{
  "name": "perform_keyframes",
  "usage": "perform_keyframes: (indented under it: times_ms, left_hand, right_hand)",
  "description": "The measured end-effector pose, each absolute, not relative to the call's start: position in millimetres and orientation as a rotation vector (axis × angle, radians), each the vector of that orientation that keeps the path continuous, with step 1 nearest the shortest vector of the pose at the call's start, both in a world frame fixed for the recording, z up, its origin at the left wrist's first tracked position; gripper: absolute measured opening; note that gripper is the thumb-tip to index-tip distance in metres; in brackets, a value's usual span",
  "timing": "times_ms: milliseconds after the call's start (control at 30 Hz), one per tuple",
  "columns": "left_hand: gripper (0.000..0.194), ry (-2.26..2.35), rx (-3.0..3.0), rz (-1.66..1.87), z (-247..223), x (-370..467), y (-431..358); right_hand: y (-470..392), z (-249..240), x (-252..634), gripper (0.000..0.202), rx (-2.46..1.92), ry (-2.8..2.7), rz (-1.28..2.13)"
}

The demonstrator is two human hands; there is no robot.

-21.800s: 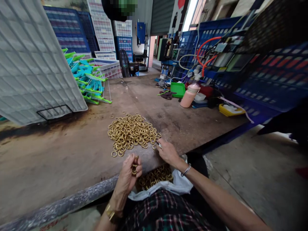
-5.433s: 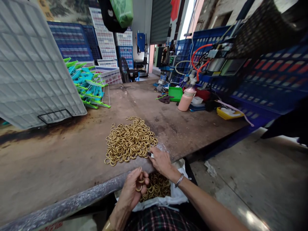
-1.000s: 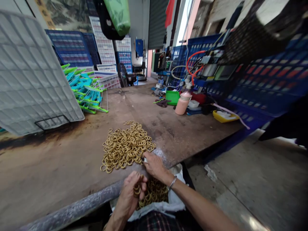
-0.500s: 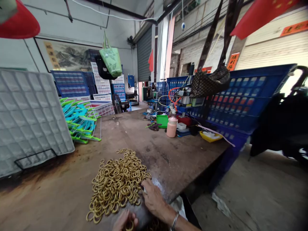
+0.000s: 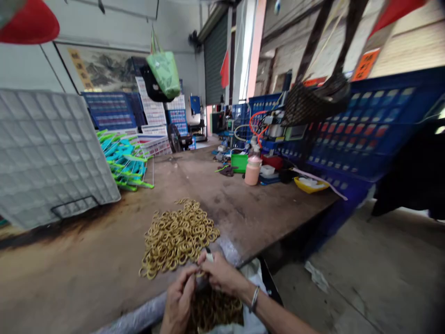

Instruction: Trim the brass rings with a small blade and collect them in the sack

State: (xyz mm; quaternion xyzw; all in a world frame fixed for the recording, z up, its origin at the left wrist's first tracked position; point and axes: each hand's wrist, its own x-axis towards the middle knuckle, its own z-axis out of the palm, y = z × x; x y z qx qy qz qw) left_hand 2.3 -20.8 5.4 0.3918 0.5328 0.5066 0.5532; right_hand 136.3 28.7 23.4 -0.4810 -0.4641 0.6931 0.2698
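A heap of brass-coloured rings (image 5: 179,236) lies near the front edge of the brown table (image 5: 114,278). Just in front of the heap, my right hand (image 5: 220,273) is closed around a small tool (image 5: 209,254) with a pale body and dark tip. My left hand (image 5: 181,294) has its fingers pinched together and meets the right one; a ring seems to be between the fingertips, partly hidden. Below both hands, more rings (image 5: 217,310) fill a white sack (image 5: 253,274) at the table's edge.
A grey quilted panel (image 5: 52,153) stands at the left, beside green and turquoise frames (image 5: 127,162). Farther back are a pink bottle (image 5: 252,170), a green bin (image 5: 239,163) and a yellow tray (image 5: 310,185). Blue crates (image 5: 368,134) stand at the right.
Both hands have come together over the sack at the table's edge. The right hand has drawn back from the heap. The camera view has tilted down and shifted left.
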Motion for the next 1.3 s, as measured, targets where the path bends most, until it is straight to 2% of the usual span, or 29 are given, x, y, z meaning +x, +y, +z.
perform_keyframes:
  times_ms: [133,200,267,467,667,967,1100,1300]
  left_hand:
    - [0.026,1.268,1.004,1.231,19.4,3.7,-30.9]
    - [0.024,1.288,1.006,1.228,21.6,3.0,-32.0]
    - [0.022,1.33,1.001,1.239,20.9,2.2,-31.8]
    - [0.022,1.416,1.027,1.229,15.6,5.5,-30.1]
    - [0.034,1.282,0.779,1.059,15.2,13.5,-31.2]
    - [0.03,1.141,0.687,1.1,7.3,16.5,-36.3]
    - [0.031,1.132,0.656,1.111,6.0,15.2,-36.2]
    - [0.032,1.203,0.693,1.137,7.0,14.9,-34.8]
  right_hand:
    - [25.3,33.0,135.0,0.016,-1.133,-1.174,2.105]
    - [25.8,31.3,131.3,0.014,-1.14,-1.236,2.099]
    - [26.0,27.5,128.2,0.012,-1.177,-1.324,2.004]
    - [26.7,15.9,132.8,0.026,-1.121,-1.782,1.446]
    - [25.7,9.8,139.8,0.024,-1.167,-1.813,1.378]
    - [24.4,10.5,143.4,0.025,-1.162,-1.752,1.455]
    - [23.2,10.5,144.1,0.022,-1.218,-1.87,1.264]
    - [14.8,6.3,147.2,0.017,-1.231,-2.341,0.821]
